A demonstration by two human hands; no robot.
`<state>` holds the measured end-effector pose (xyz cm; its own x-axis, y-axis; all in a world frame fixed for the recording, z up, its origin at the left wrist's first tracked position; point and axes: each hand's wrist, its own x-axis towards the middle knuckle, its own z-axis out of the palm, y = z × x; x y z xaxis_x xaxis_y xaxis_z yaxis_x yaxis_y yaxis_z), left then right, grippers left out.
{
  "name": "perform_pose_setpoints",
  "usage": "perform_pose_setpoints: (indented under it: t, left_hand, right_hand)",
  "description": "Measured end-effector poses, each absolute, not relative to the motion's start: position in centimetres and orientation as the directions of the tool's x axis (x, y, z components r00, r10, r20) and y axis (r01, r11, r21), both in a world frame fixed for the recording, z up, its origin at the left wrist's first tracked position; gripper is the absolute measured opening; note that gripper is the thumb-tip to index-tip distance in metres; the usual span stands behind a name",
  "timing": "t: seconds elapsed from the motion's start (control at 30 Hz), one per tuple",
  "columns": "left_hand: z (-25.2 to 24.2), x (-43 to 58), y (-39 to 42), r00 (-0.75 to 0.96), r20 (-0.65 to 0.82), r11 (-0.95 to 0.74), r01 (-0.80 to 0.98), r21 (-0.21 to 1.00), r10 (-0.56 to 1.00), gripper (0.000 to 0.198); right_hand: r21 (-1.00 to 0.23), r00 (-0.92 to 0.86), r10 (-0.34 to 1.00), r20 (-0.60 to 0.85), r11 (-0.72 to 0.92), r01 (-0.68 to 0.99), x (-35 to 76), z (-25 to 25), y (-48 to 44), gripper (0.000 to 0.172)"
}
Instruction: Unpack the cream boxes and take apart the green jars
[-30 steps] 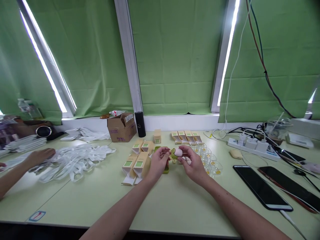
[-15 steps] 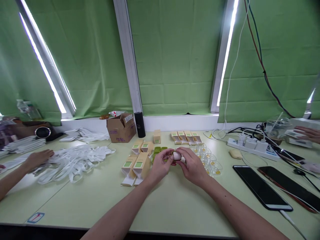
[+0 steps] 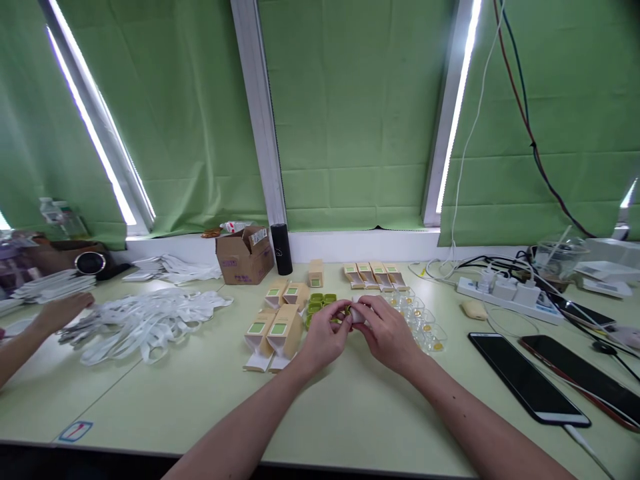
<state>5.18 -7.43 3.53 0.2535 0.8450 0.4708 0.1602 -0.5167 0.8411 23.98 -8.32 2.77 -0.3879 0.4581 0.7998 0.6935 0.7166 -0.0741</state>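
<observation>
Both of my hands meet above the middle of the table. Between their fingertips is a small white rounded piece (image 3: 357,315) with a dark green rim. My left hand (image 3: 324,333) pinches it at the green side, and my right hand (image 3: 386,332) grips the white side; the fingers cover much of it. Just behind my left hand sit several small green cups (image 3: 315,303). Clear plastic rounded holders with yellow spots (image 3: 427,327) lie to the right of my right hand. Left of my hands stand open tan cartons (image 3: 283,328) with green labels.
More tan cartons (image 3: 373,275) lie at the back, near a cardboard box (image 3: 245,257) and a black cylinder (image 3: 281,250). White straps (image 3: 155,320) are heaped at left by another person's hand (image 3: 65,310). Phones (image 3: 527,377) and a power strip (image 3: 510,300) occupy the right.
My fingers have closed further over the white piece, so less of it shows. The other person's hand at left has moved left, and a hand at the far right has gone from view.
</observation>
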Motion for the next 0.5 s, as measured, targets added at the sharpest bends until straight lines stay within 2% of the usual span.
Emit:
perform_pose_setpoints:
  t: [0.5]
  left_hand:
    - [3.7, 5.5, -7.3, 0.199, 0.494, -0.533, 0.325, 0.781, 0.846, 0.03]
  right_hand:
    - [-0.066, -0.404, 0.489, 0.773, 0.696, 0.715, 22.9, 2.3, -7.9, 0.036]
